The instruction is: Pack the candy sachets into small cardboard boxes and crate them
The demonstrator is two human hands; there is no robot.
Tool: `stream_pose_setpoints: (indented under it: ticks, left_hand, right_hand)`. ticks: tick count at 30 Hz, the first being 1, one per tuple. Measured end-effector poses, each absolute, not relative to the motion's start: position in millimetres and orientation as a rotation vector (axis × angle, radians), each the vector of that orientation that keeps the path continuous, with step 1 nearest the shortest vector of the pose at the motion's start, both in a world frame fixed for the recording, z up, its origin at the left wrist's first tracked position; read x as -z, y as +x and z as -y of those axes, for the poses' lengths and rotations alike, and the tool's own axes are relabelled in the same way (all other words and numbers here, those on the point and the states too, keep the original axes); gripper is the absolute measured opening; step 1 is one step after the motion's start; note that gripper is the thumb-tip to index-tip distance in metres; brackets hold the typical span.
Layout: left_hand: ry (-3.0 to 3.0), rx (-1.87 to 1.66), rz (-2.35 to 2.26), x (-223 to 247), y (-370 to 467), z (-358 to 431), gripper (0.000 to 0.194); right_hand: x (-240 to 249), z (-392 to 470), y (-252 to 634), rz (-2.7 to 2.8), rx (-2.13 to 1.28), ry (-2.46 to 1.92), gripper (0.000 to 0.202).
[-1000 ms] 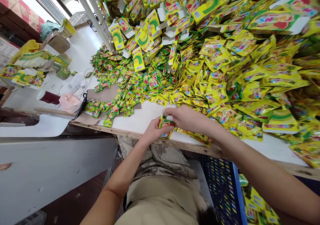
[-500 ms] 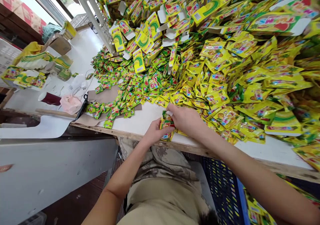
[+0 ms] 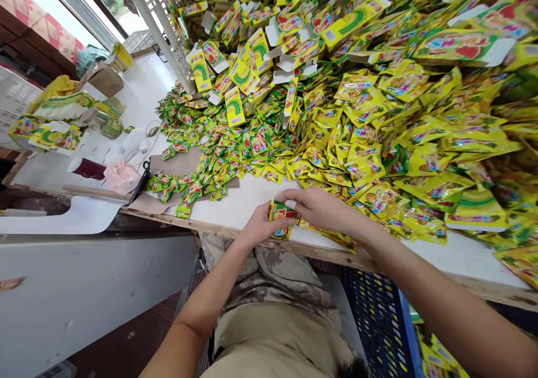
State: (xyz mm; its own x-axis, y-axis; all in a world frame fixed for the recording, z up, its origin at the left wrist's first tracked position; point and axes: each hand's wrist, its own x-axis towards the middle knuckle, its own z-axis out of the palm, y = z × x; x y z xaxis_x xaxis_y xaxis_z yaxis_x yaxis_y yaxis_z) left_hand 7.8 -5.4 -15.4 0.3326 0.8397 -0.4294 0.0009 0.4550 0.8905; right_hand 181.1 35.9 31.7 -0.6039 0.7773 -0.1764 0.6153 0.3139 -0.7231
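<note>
My left hand [image 3: 263, 224] grips a small printed candy box [image 3: 281, 217], yellow, green and red, by its left side at the table's front edge, the thumb lying across its face. My right hand [image 3: 321, 207] is closed at the right upper side of the box. A small white piece [image 3: 290, 203] shows at its fingertips; whether it is a box flap I cannot tell. What those fingers pinch is hidden. Under my right wrist, yellow candy sachets [image 3: 336, 237] lie by the table edge. Behind both hands spreads a heap of yellow sachets [image 3: 363, 162].
Small green wrapped candies [image 3: 214, 159] pile up to the left, partly on brown cardboard [image 3: 179, 162]. Opened boxes [image 3: 244, 73] lie behind, beside a white plastic crate [image 3: 155, 25]. A dark red cup [image 3: 86, 168] lies at the left. Below the table stands a blue crate [image 3: 376, 316].
My right hand has shifted right and slightly down from the top of the box. More of the box's face shows, and yellow sachets now show beneath my right wrist. The left hand keeps its hold.
</note>
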Motion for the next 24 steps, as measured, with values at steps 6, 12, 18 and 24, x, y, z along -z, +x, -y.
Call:
stream_pose_setpoints:
  ticks: [6, 12, 18, 24]
  left_hand:
    - [0.933, -0.675, -1.107, 18.3, 8.1, 4.9, 0.048]
    - [0.972, -0.676, -1.048, 20.0, 7.0, 4.9, 0.047]
    - [0.967, -0.685, -1.063, 19.6, 7.1, 4.1, 0.050]
    - [0.928, -0.697, -1.100, 20.0, 7.8, 4.8, 0.045]
  right_hand:
    - [-34.7, -29.0, 177.3, 2.379, -0.974, -1.388, 0.036]
    - [-43.9, -29.3, 178.6, 2.566, -0.997, -1.329, 0.042]
    - [-46.6, -31.7, 174.0, 2.620, -1.060, -1.283, 0.041]
    - [-44.2, -30.6, 175.4, 2.354, -1.075, -1.283, 0.033]
